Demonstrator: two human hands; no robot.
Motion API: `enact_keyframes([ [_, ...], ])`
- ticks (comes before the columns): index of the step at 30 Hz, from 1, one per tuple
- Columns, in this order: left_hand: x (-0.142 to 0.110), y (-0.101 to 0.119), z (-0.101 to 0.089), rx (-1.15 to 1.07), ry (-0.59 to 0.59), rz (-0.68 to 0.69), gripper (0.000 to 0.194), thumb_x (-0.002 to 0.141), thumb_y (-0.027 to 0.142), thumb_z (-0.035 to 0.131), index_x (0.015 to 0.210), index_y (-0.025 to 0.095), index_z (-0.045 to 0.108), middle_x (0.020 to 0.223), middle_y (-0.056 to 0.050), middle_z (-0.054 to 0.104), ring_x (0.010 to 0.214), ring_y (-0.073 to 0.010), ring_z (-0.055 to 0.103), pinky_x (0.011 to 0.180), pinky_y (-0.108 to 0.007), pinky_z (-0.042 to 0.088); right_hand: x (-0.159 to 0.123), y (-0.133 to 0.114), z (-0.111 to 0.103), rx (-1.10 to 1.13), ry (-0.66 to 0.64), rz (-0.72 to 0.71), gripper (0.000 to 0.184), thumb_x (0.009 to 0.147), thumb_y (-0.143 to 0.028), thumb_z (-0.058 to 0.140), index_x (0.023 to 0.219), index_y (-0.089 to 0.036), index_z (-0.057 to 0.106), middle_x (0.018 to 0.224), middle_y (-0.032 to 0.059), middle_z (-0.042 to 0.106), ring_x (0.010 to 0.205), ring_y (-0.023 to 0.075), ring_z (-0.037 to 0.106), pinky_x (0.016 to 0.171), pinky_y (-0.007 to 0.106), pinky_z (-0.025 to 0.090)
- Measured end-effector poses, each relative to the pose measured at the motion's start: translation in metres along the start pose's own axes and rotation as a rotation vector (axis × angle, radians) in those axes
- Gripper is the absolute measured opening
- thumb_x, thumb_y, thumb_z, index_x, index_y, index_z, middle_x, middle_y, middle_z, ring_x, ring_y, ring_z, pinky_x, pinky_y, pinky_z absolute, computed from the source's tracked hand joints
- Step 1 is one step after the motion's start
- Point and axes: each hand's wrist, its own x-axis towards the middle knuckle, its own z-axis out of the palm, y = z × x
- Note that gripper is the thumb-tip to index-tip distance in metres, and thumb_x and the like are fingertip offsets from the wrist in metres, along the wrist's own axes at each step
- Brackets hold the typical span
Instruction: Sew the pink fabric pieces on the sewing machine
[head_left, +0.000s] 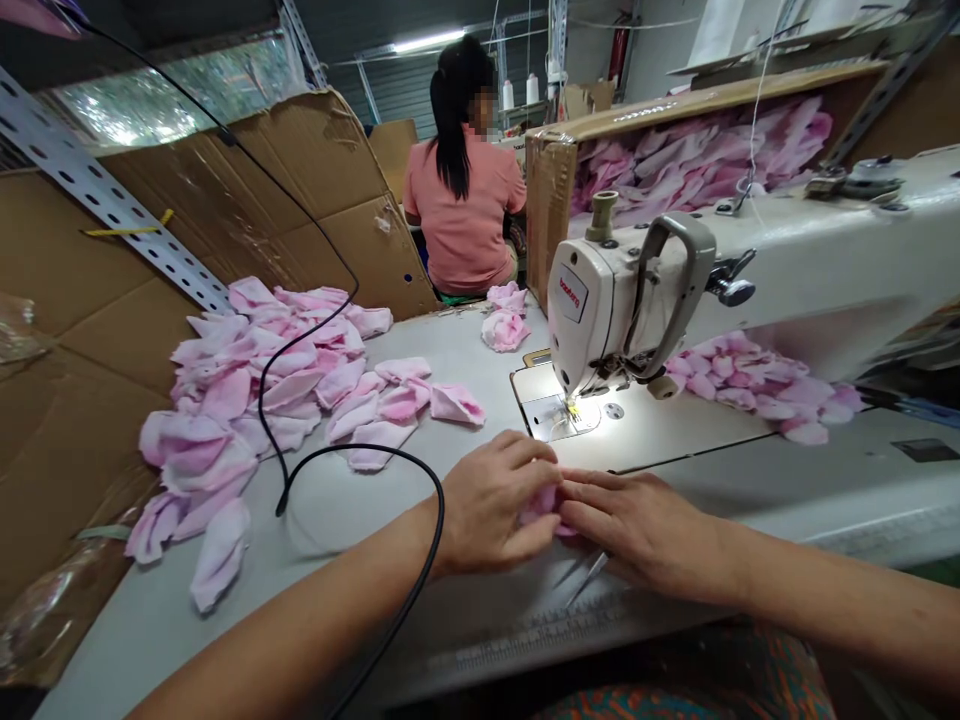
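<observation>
In front of the sewing machine (574, 300), both hands meet over a small pink fabric piece (538, 503). My left hand (499, 500) curls around it, thumb below and fingers above. My right hand (637, 525) pinches its right side, fingers closed and pointing left. Most of the piece is hidden by the fingers. A thin, pointed metal tool (589, 578) sticks out beneath my right hand; whether that hand grips it I cannot tell. The lit needle plate (551, 420) lies just beyond the fingertips, with no fabric seen under the presser foot.
Pink-and-white fabric pieces (262, 370) are heaped on the left of the table, with another pile (757, 380) behind the needle, under the machine arm. A black cable (352, 447) loops across my left forearm. Cardboard (300, 190) walls the left. A person (465, 200) sits beyond.
</observation>
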Motion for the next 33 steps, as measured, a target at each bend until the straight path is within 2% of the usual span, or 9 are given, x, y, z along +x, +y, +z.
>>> enact_keyframes([
  [4,-0.022,-0.004,0.011,0.000,-0.014,-0.035,0.035,0.082,0.018,0.056,0.117,0.016,0.054,0.120,-0.012,0.056,0.113,-0.0227,0.052,0.099,-0.033,0.045,-0.003,0.004,-0.011,0.204,0.109,-0.007,0.025,0.097,-0.020,0.044,0.118,-0.016,0.058,0.126,0.0114,0.059,0.122,0.0196,0.052,0.106,0.035,0.044],
  [7,-0.027,-0.008,0.017,-0.069,0.012,-0.095,0.035,0.081,0.012,0.053,0.115,0.017,0.053,0.118,-0.011,0.056,0.110,-0.0207,0.053,0.097,-0.031,0.045,-0.003,0.017,-0.015,0.286,0.265,0.037,0.026,0.094,-0.013,0.045,0.116,-0.017,0.059,0.114,0.0094,0.064,0.107,0.0169,0.059,0.093,0.029,0.049],
  [9,-0.026,-0.007,0.017,-0.093,0.025,-0.125,0.032,0.081,0.011,0.052,0.112,0.017,0.053,0.116,-0.010,0.056,0.108,-0.0204,0.053,0.095,-0.031,0.045,-0.001,0.026,-0.015,0.234,0.296,0.093,0.025,0.094,-0.012,0.047,0.114,-0.018,0.061,0.105,0.0076,0.066,0.099,0.0171,0.061,0.085,0.028,0.050],
  [13,-0.023,-0.001,0.015,-0.119,0.043,-0.199,0.028,0.081,0.012,0.052,0.109,0.017,0.053,0.109,-0.008,0.056,0.099,-0.0192,0.054,0.086,-0.028,0.046,0.009,0.032,-0.013,0.142,0.187,0.132,0.020,0.092,-0.011,0.057,0.107,-0.020,0.065,0.098,0.0039,0.066,0.095,0.0187,0.059,0.085,0.031,0.047],
  [18,-0.017,0.007,0.019,-0.119,0.103,-0.408,0.018,0.079,0.021,0.061,0.094,0.017,0.053,0.087,-0.002,0.055,0.074,-0.0144,0.050,0.070,-0.026,0.040,0.020,0.026,-0.010,0.121,0.042,0.226,0.020,0.088,-0.010,0.065,0.105,-0.020,0.067,0.097,0.0029,0.064,0.095,0.0203,0.057,0.080,0.030,0.045],
  [25,-0.010,0.003,0.031,-0.133,0.240,-0.452,0.018,0.074,0.009,0.045,0.089,0.018,0.052,0.083,-0.001,0.055,0.072,-0.0145,0.048,0.068,-0.027,0.037,0.012,0.027,-0.006,0.228,0.138,0.280,0.014,0.089,-0.010,0.060,0.099,-0.019,0.063,0.093,0.0028,0.062,0.086,0.0172,0.056,0.073,0.026,0.041],
  [27,-0.008,0.002,0.031,-0.159,0.265,-0.468,0.017,0.075,0.009,0.045,0.088,0.018,0.053,0.083,-0.001,0.056,0.073,-0.0144,0.049,0.068,-0.026,0.037,0.006,0.026,-0.011,0.298,0.147,0.253,0.009,0.094,-0.016,0.055,0.101,-0.018,0.061,0.094,0.0037,0.062,0.085,0.0168,0.055,0.073,0.027,0.042],
  [30,-0.006,0.001,0.030,-0.203,0.286,-0.482,0.017,0.076,0.010,0.047,0.089,0.017,0.055,0.084,-0.001,0.056,0.075,-0.0145,0.050,0.069,-0.026,0.038,-0.004,0.026,-0.021,0.400,0.129,0.197,0.014,0.100,-0.025,0.046,0.101,-0.018,0.059,0.094,0.0045,0.061,0.085,0.0160,0.055,0.074,0.026,0.044],
  [33,-0.003,0.000,0.029,-0.220,0.287,-0.469,0.019,0.075,0.009,0.048,0.091,0.017,0.055,0.086,-0.002,0.057,0.077,-0.0150,0.051,0.071,-0.026,0.039,-0.015,0.034,-0.028,0.393,0.115,0.234,0.017,0.101,-0.028,0.045,0.100,-0.019,0.059,0.092,0.0044,0.061,0.082,0.0159,0.057,0.072,0.026,0.047],
])
